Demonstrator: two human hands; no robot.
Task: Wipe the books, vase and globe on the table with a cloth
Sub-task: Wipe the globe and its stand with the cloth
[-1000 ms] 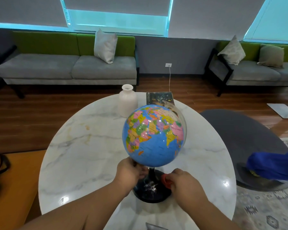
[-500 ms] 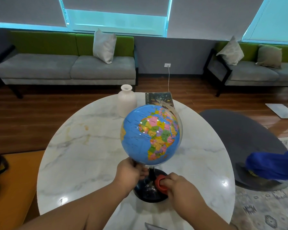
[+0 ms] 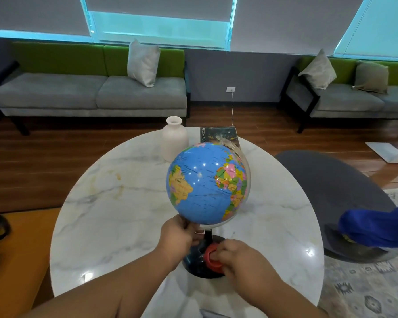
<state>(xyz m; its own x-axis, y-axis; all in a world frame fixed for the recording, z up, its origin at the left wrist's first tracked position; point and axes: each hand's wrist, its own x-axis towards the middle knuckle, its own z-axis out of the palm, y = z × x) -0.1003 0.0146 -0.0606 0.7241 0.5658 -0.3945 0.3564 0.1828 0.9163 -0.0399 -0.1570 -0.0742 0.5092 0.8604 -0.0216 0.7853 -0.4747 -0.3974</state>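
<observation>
Right hand (image 3: 237, 258) grip: fingers curled round a wadded red cloth (image 3: 210, 258), pressed onto the near-right side of the black base (image 3: 193, 265) of the globe (image 3: 207, 184). Left hand (image 3: 177, 235) grip: fingertips pinch the underside of the ball, close to where the clear arc meets the stem. Key relation: the ball sits directly above and slightly beyond both grips, and the cloth is below it on the base, not on the map surface. Left hand is nearer to the ball and touches it; the cloth hand is lower, apart from it. The globe's long axis runs upright from base through stem. Spin axis is tilted, top leaning away from the grips toward the book (image 3: 218, 134), arc on the far-right side. My read: base wipe in hand; wiping the ball means the cloth goes up while the left grip steadies or turns. Vase (image 3: 174, 143) and book are well beyond both grips on the tabletop (image 3: 124, 203), vase left of book.
</observation>
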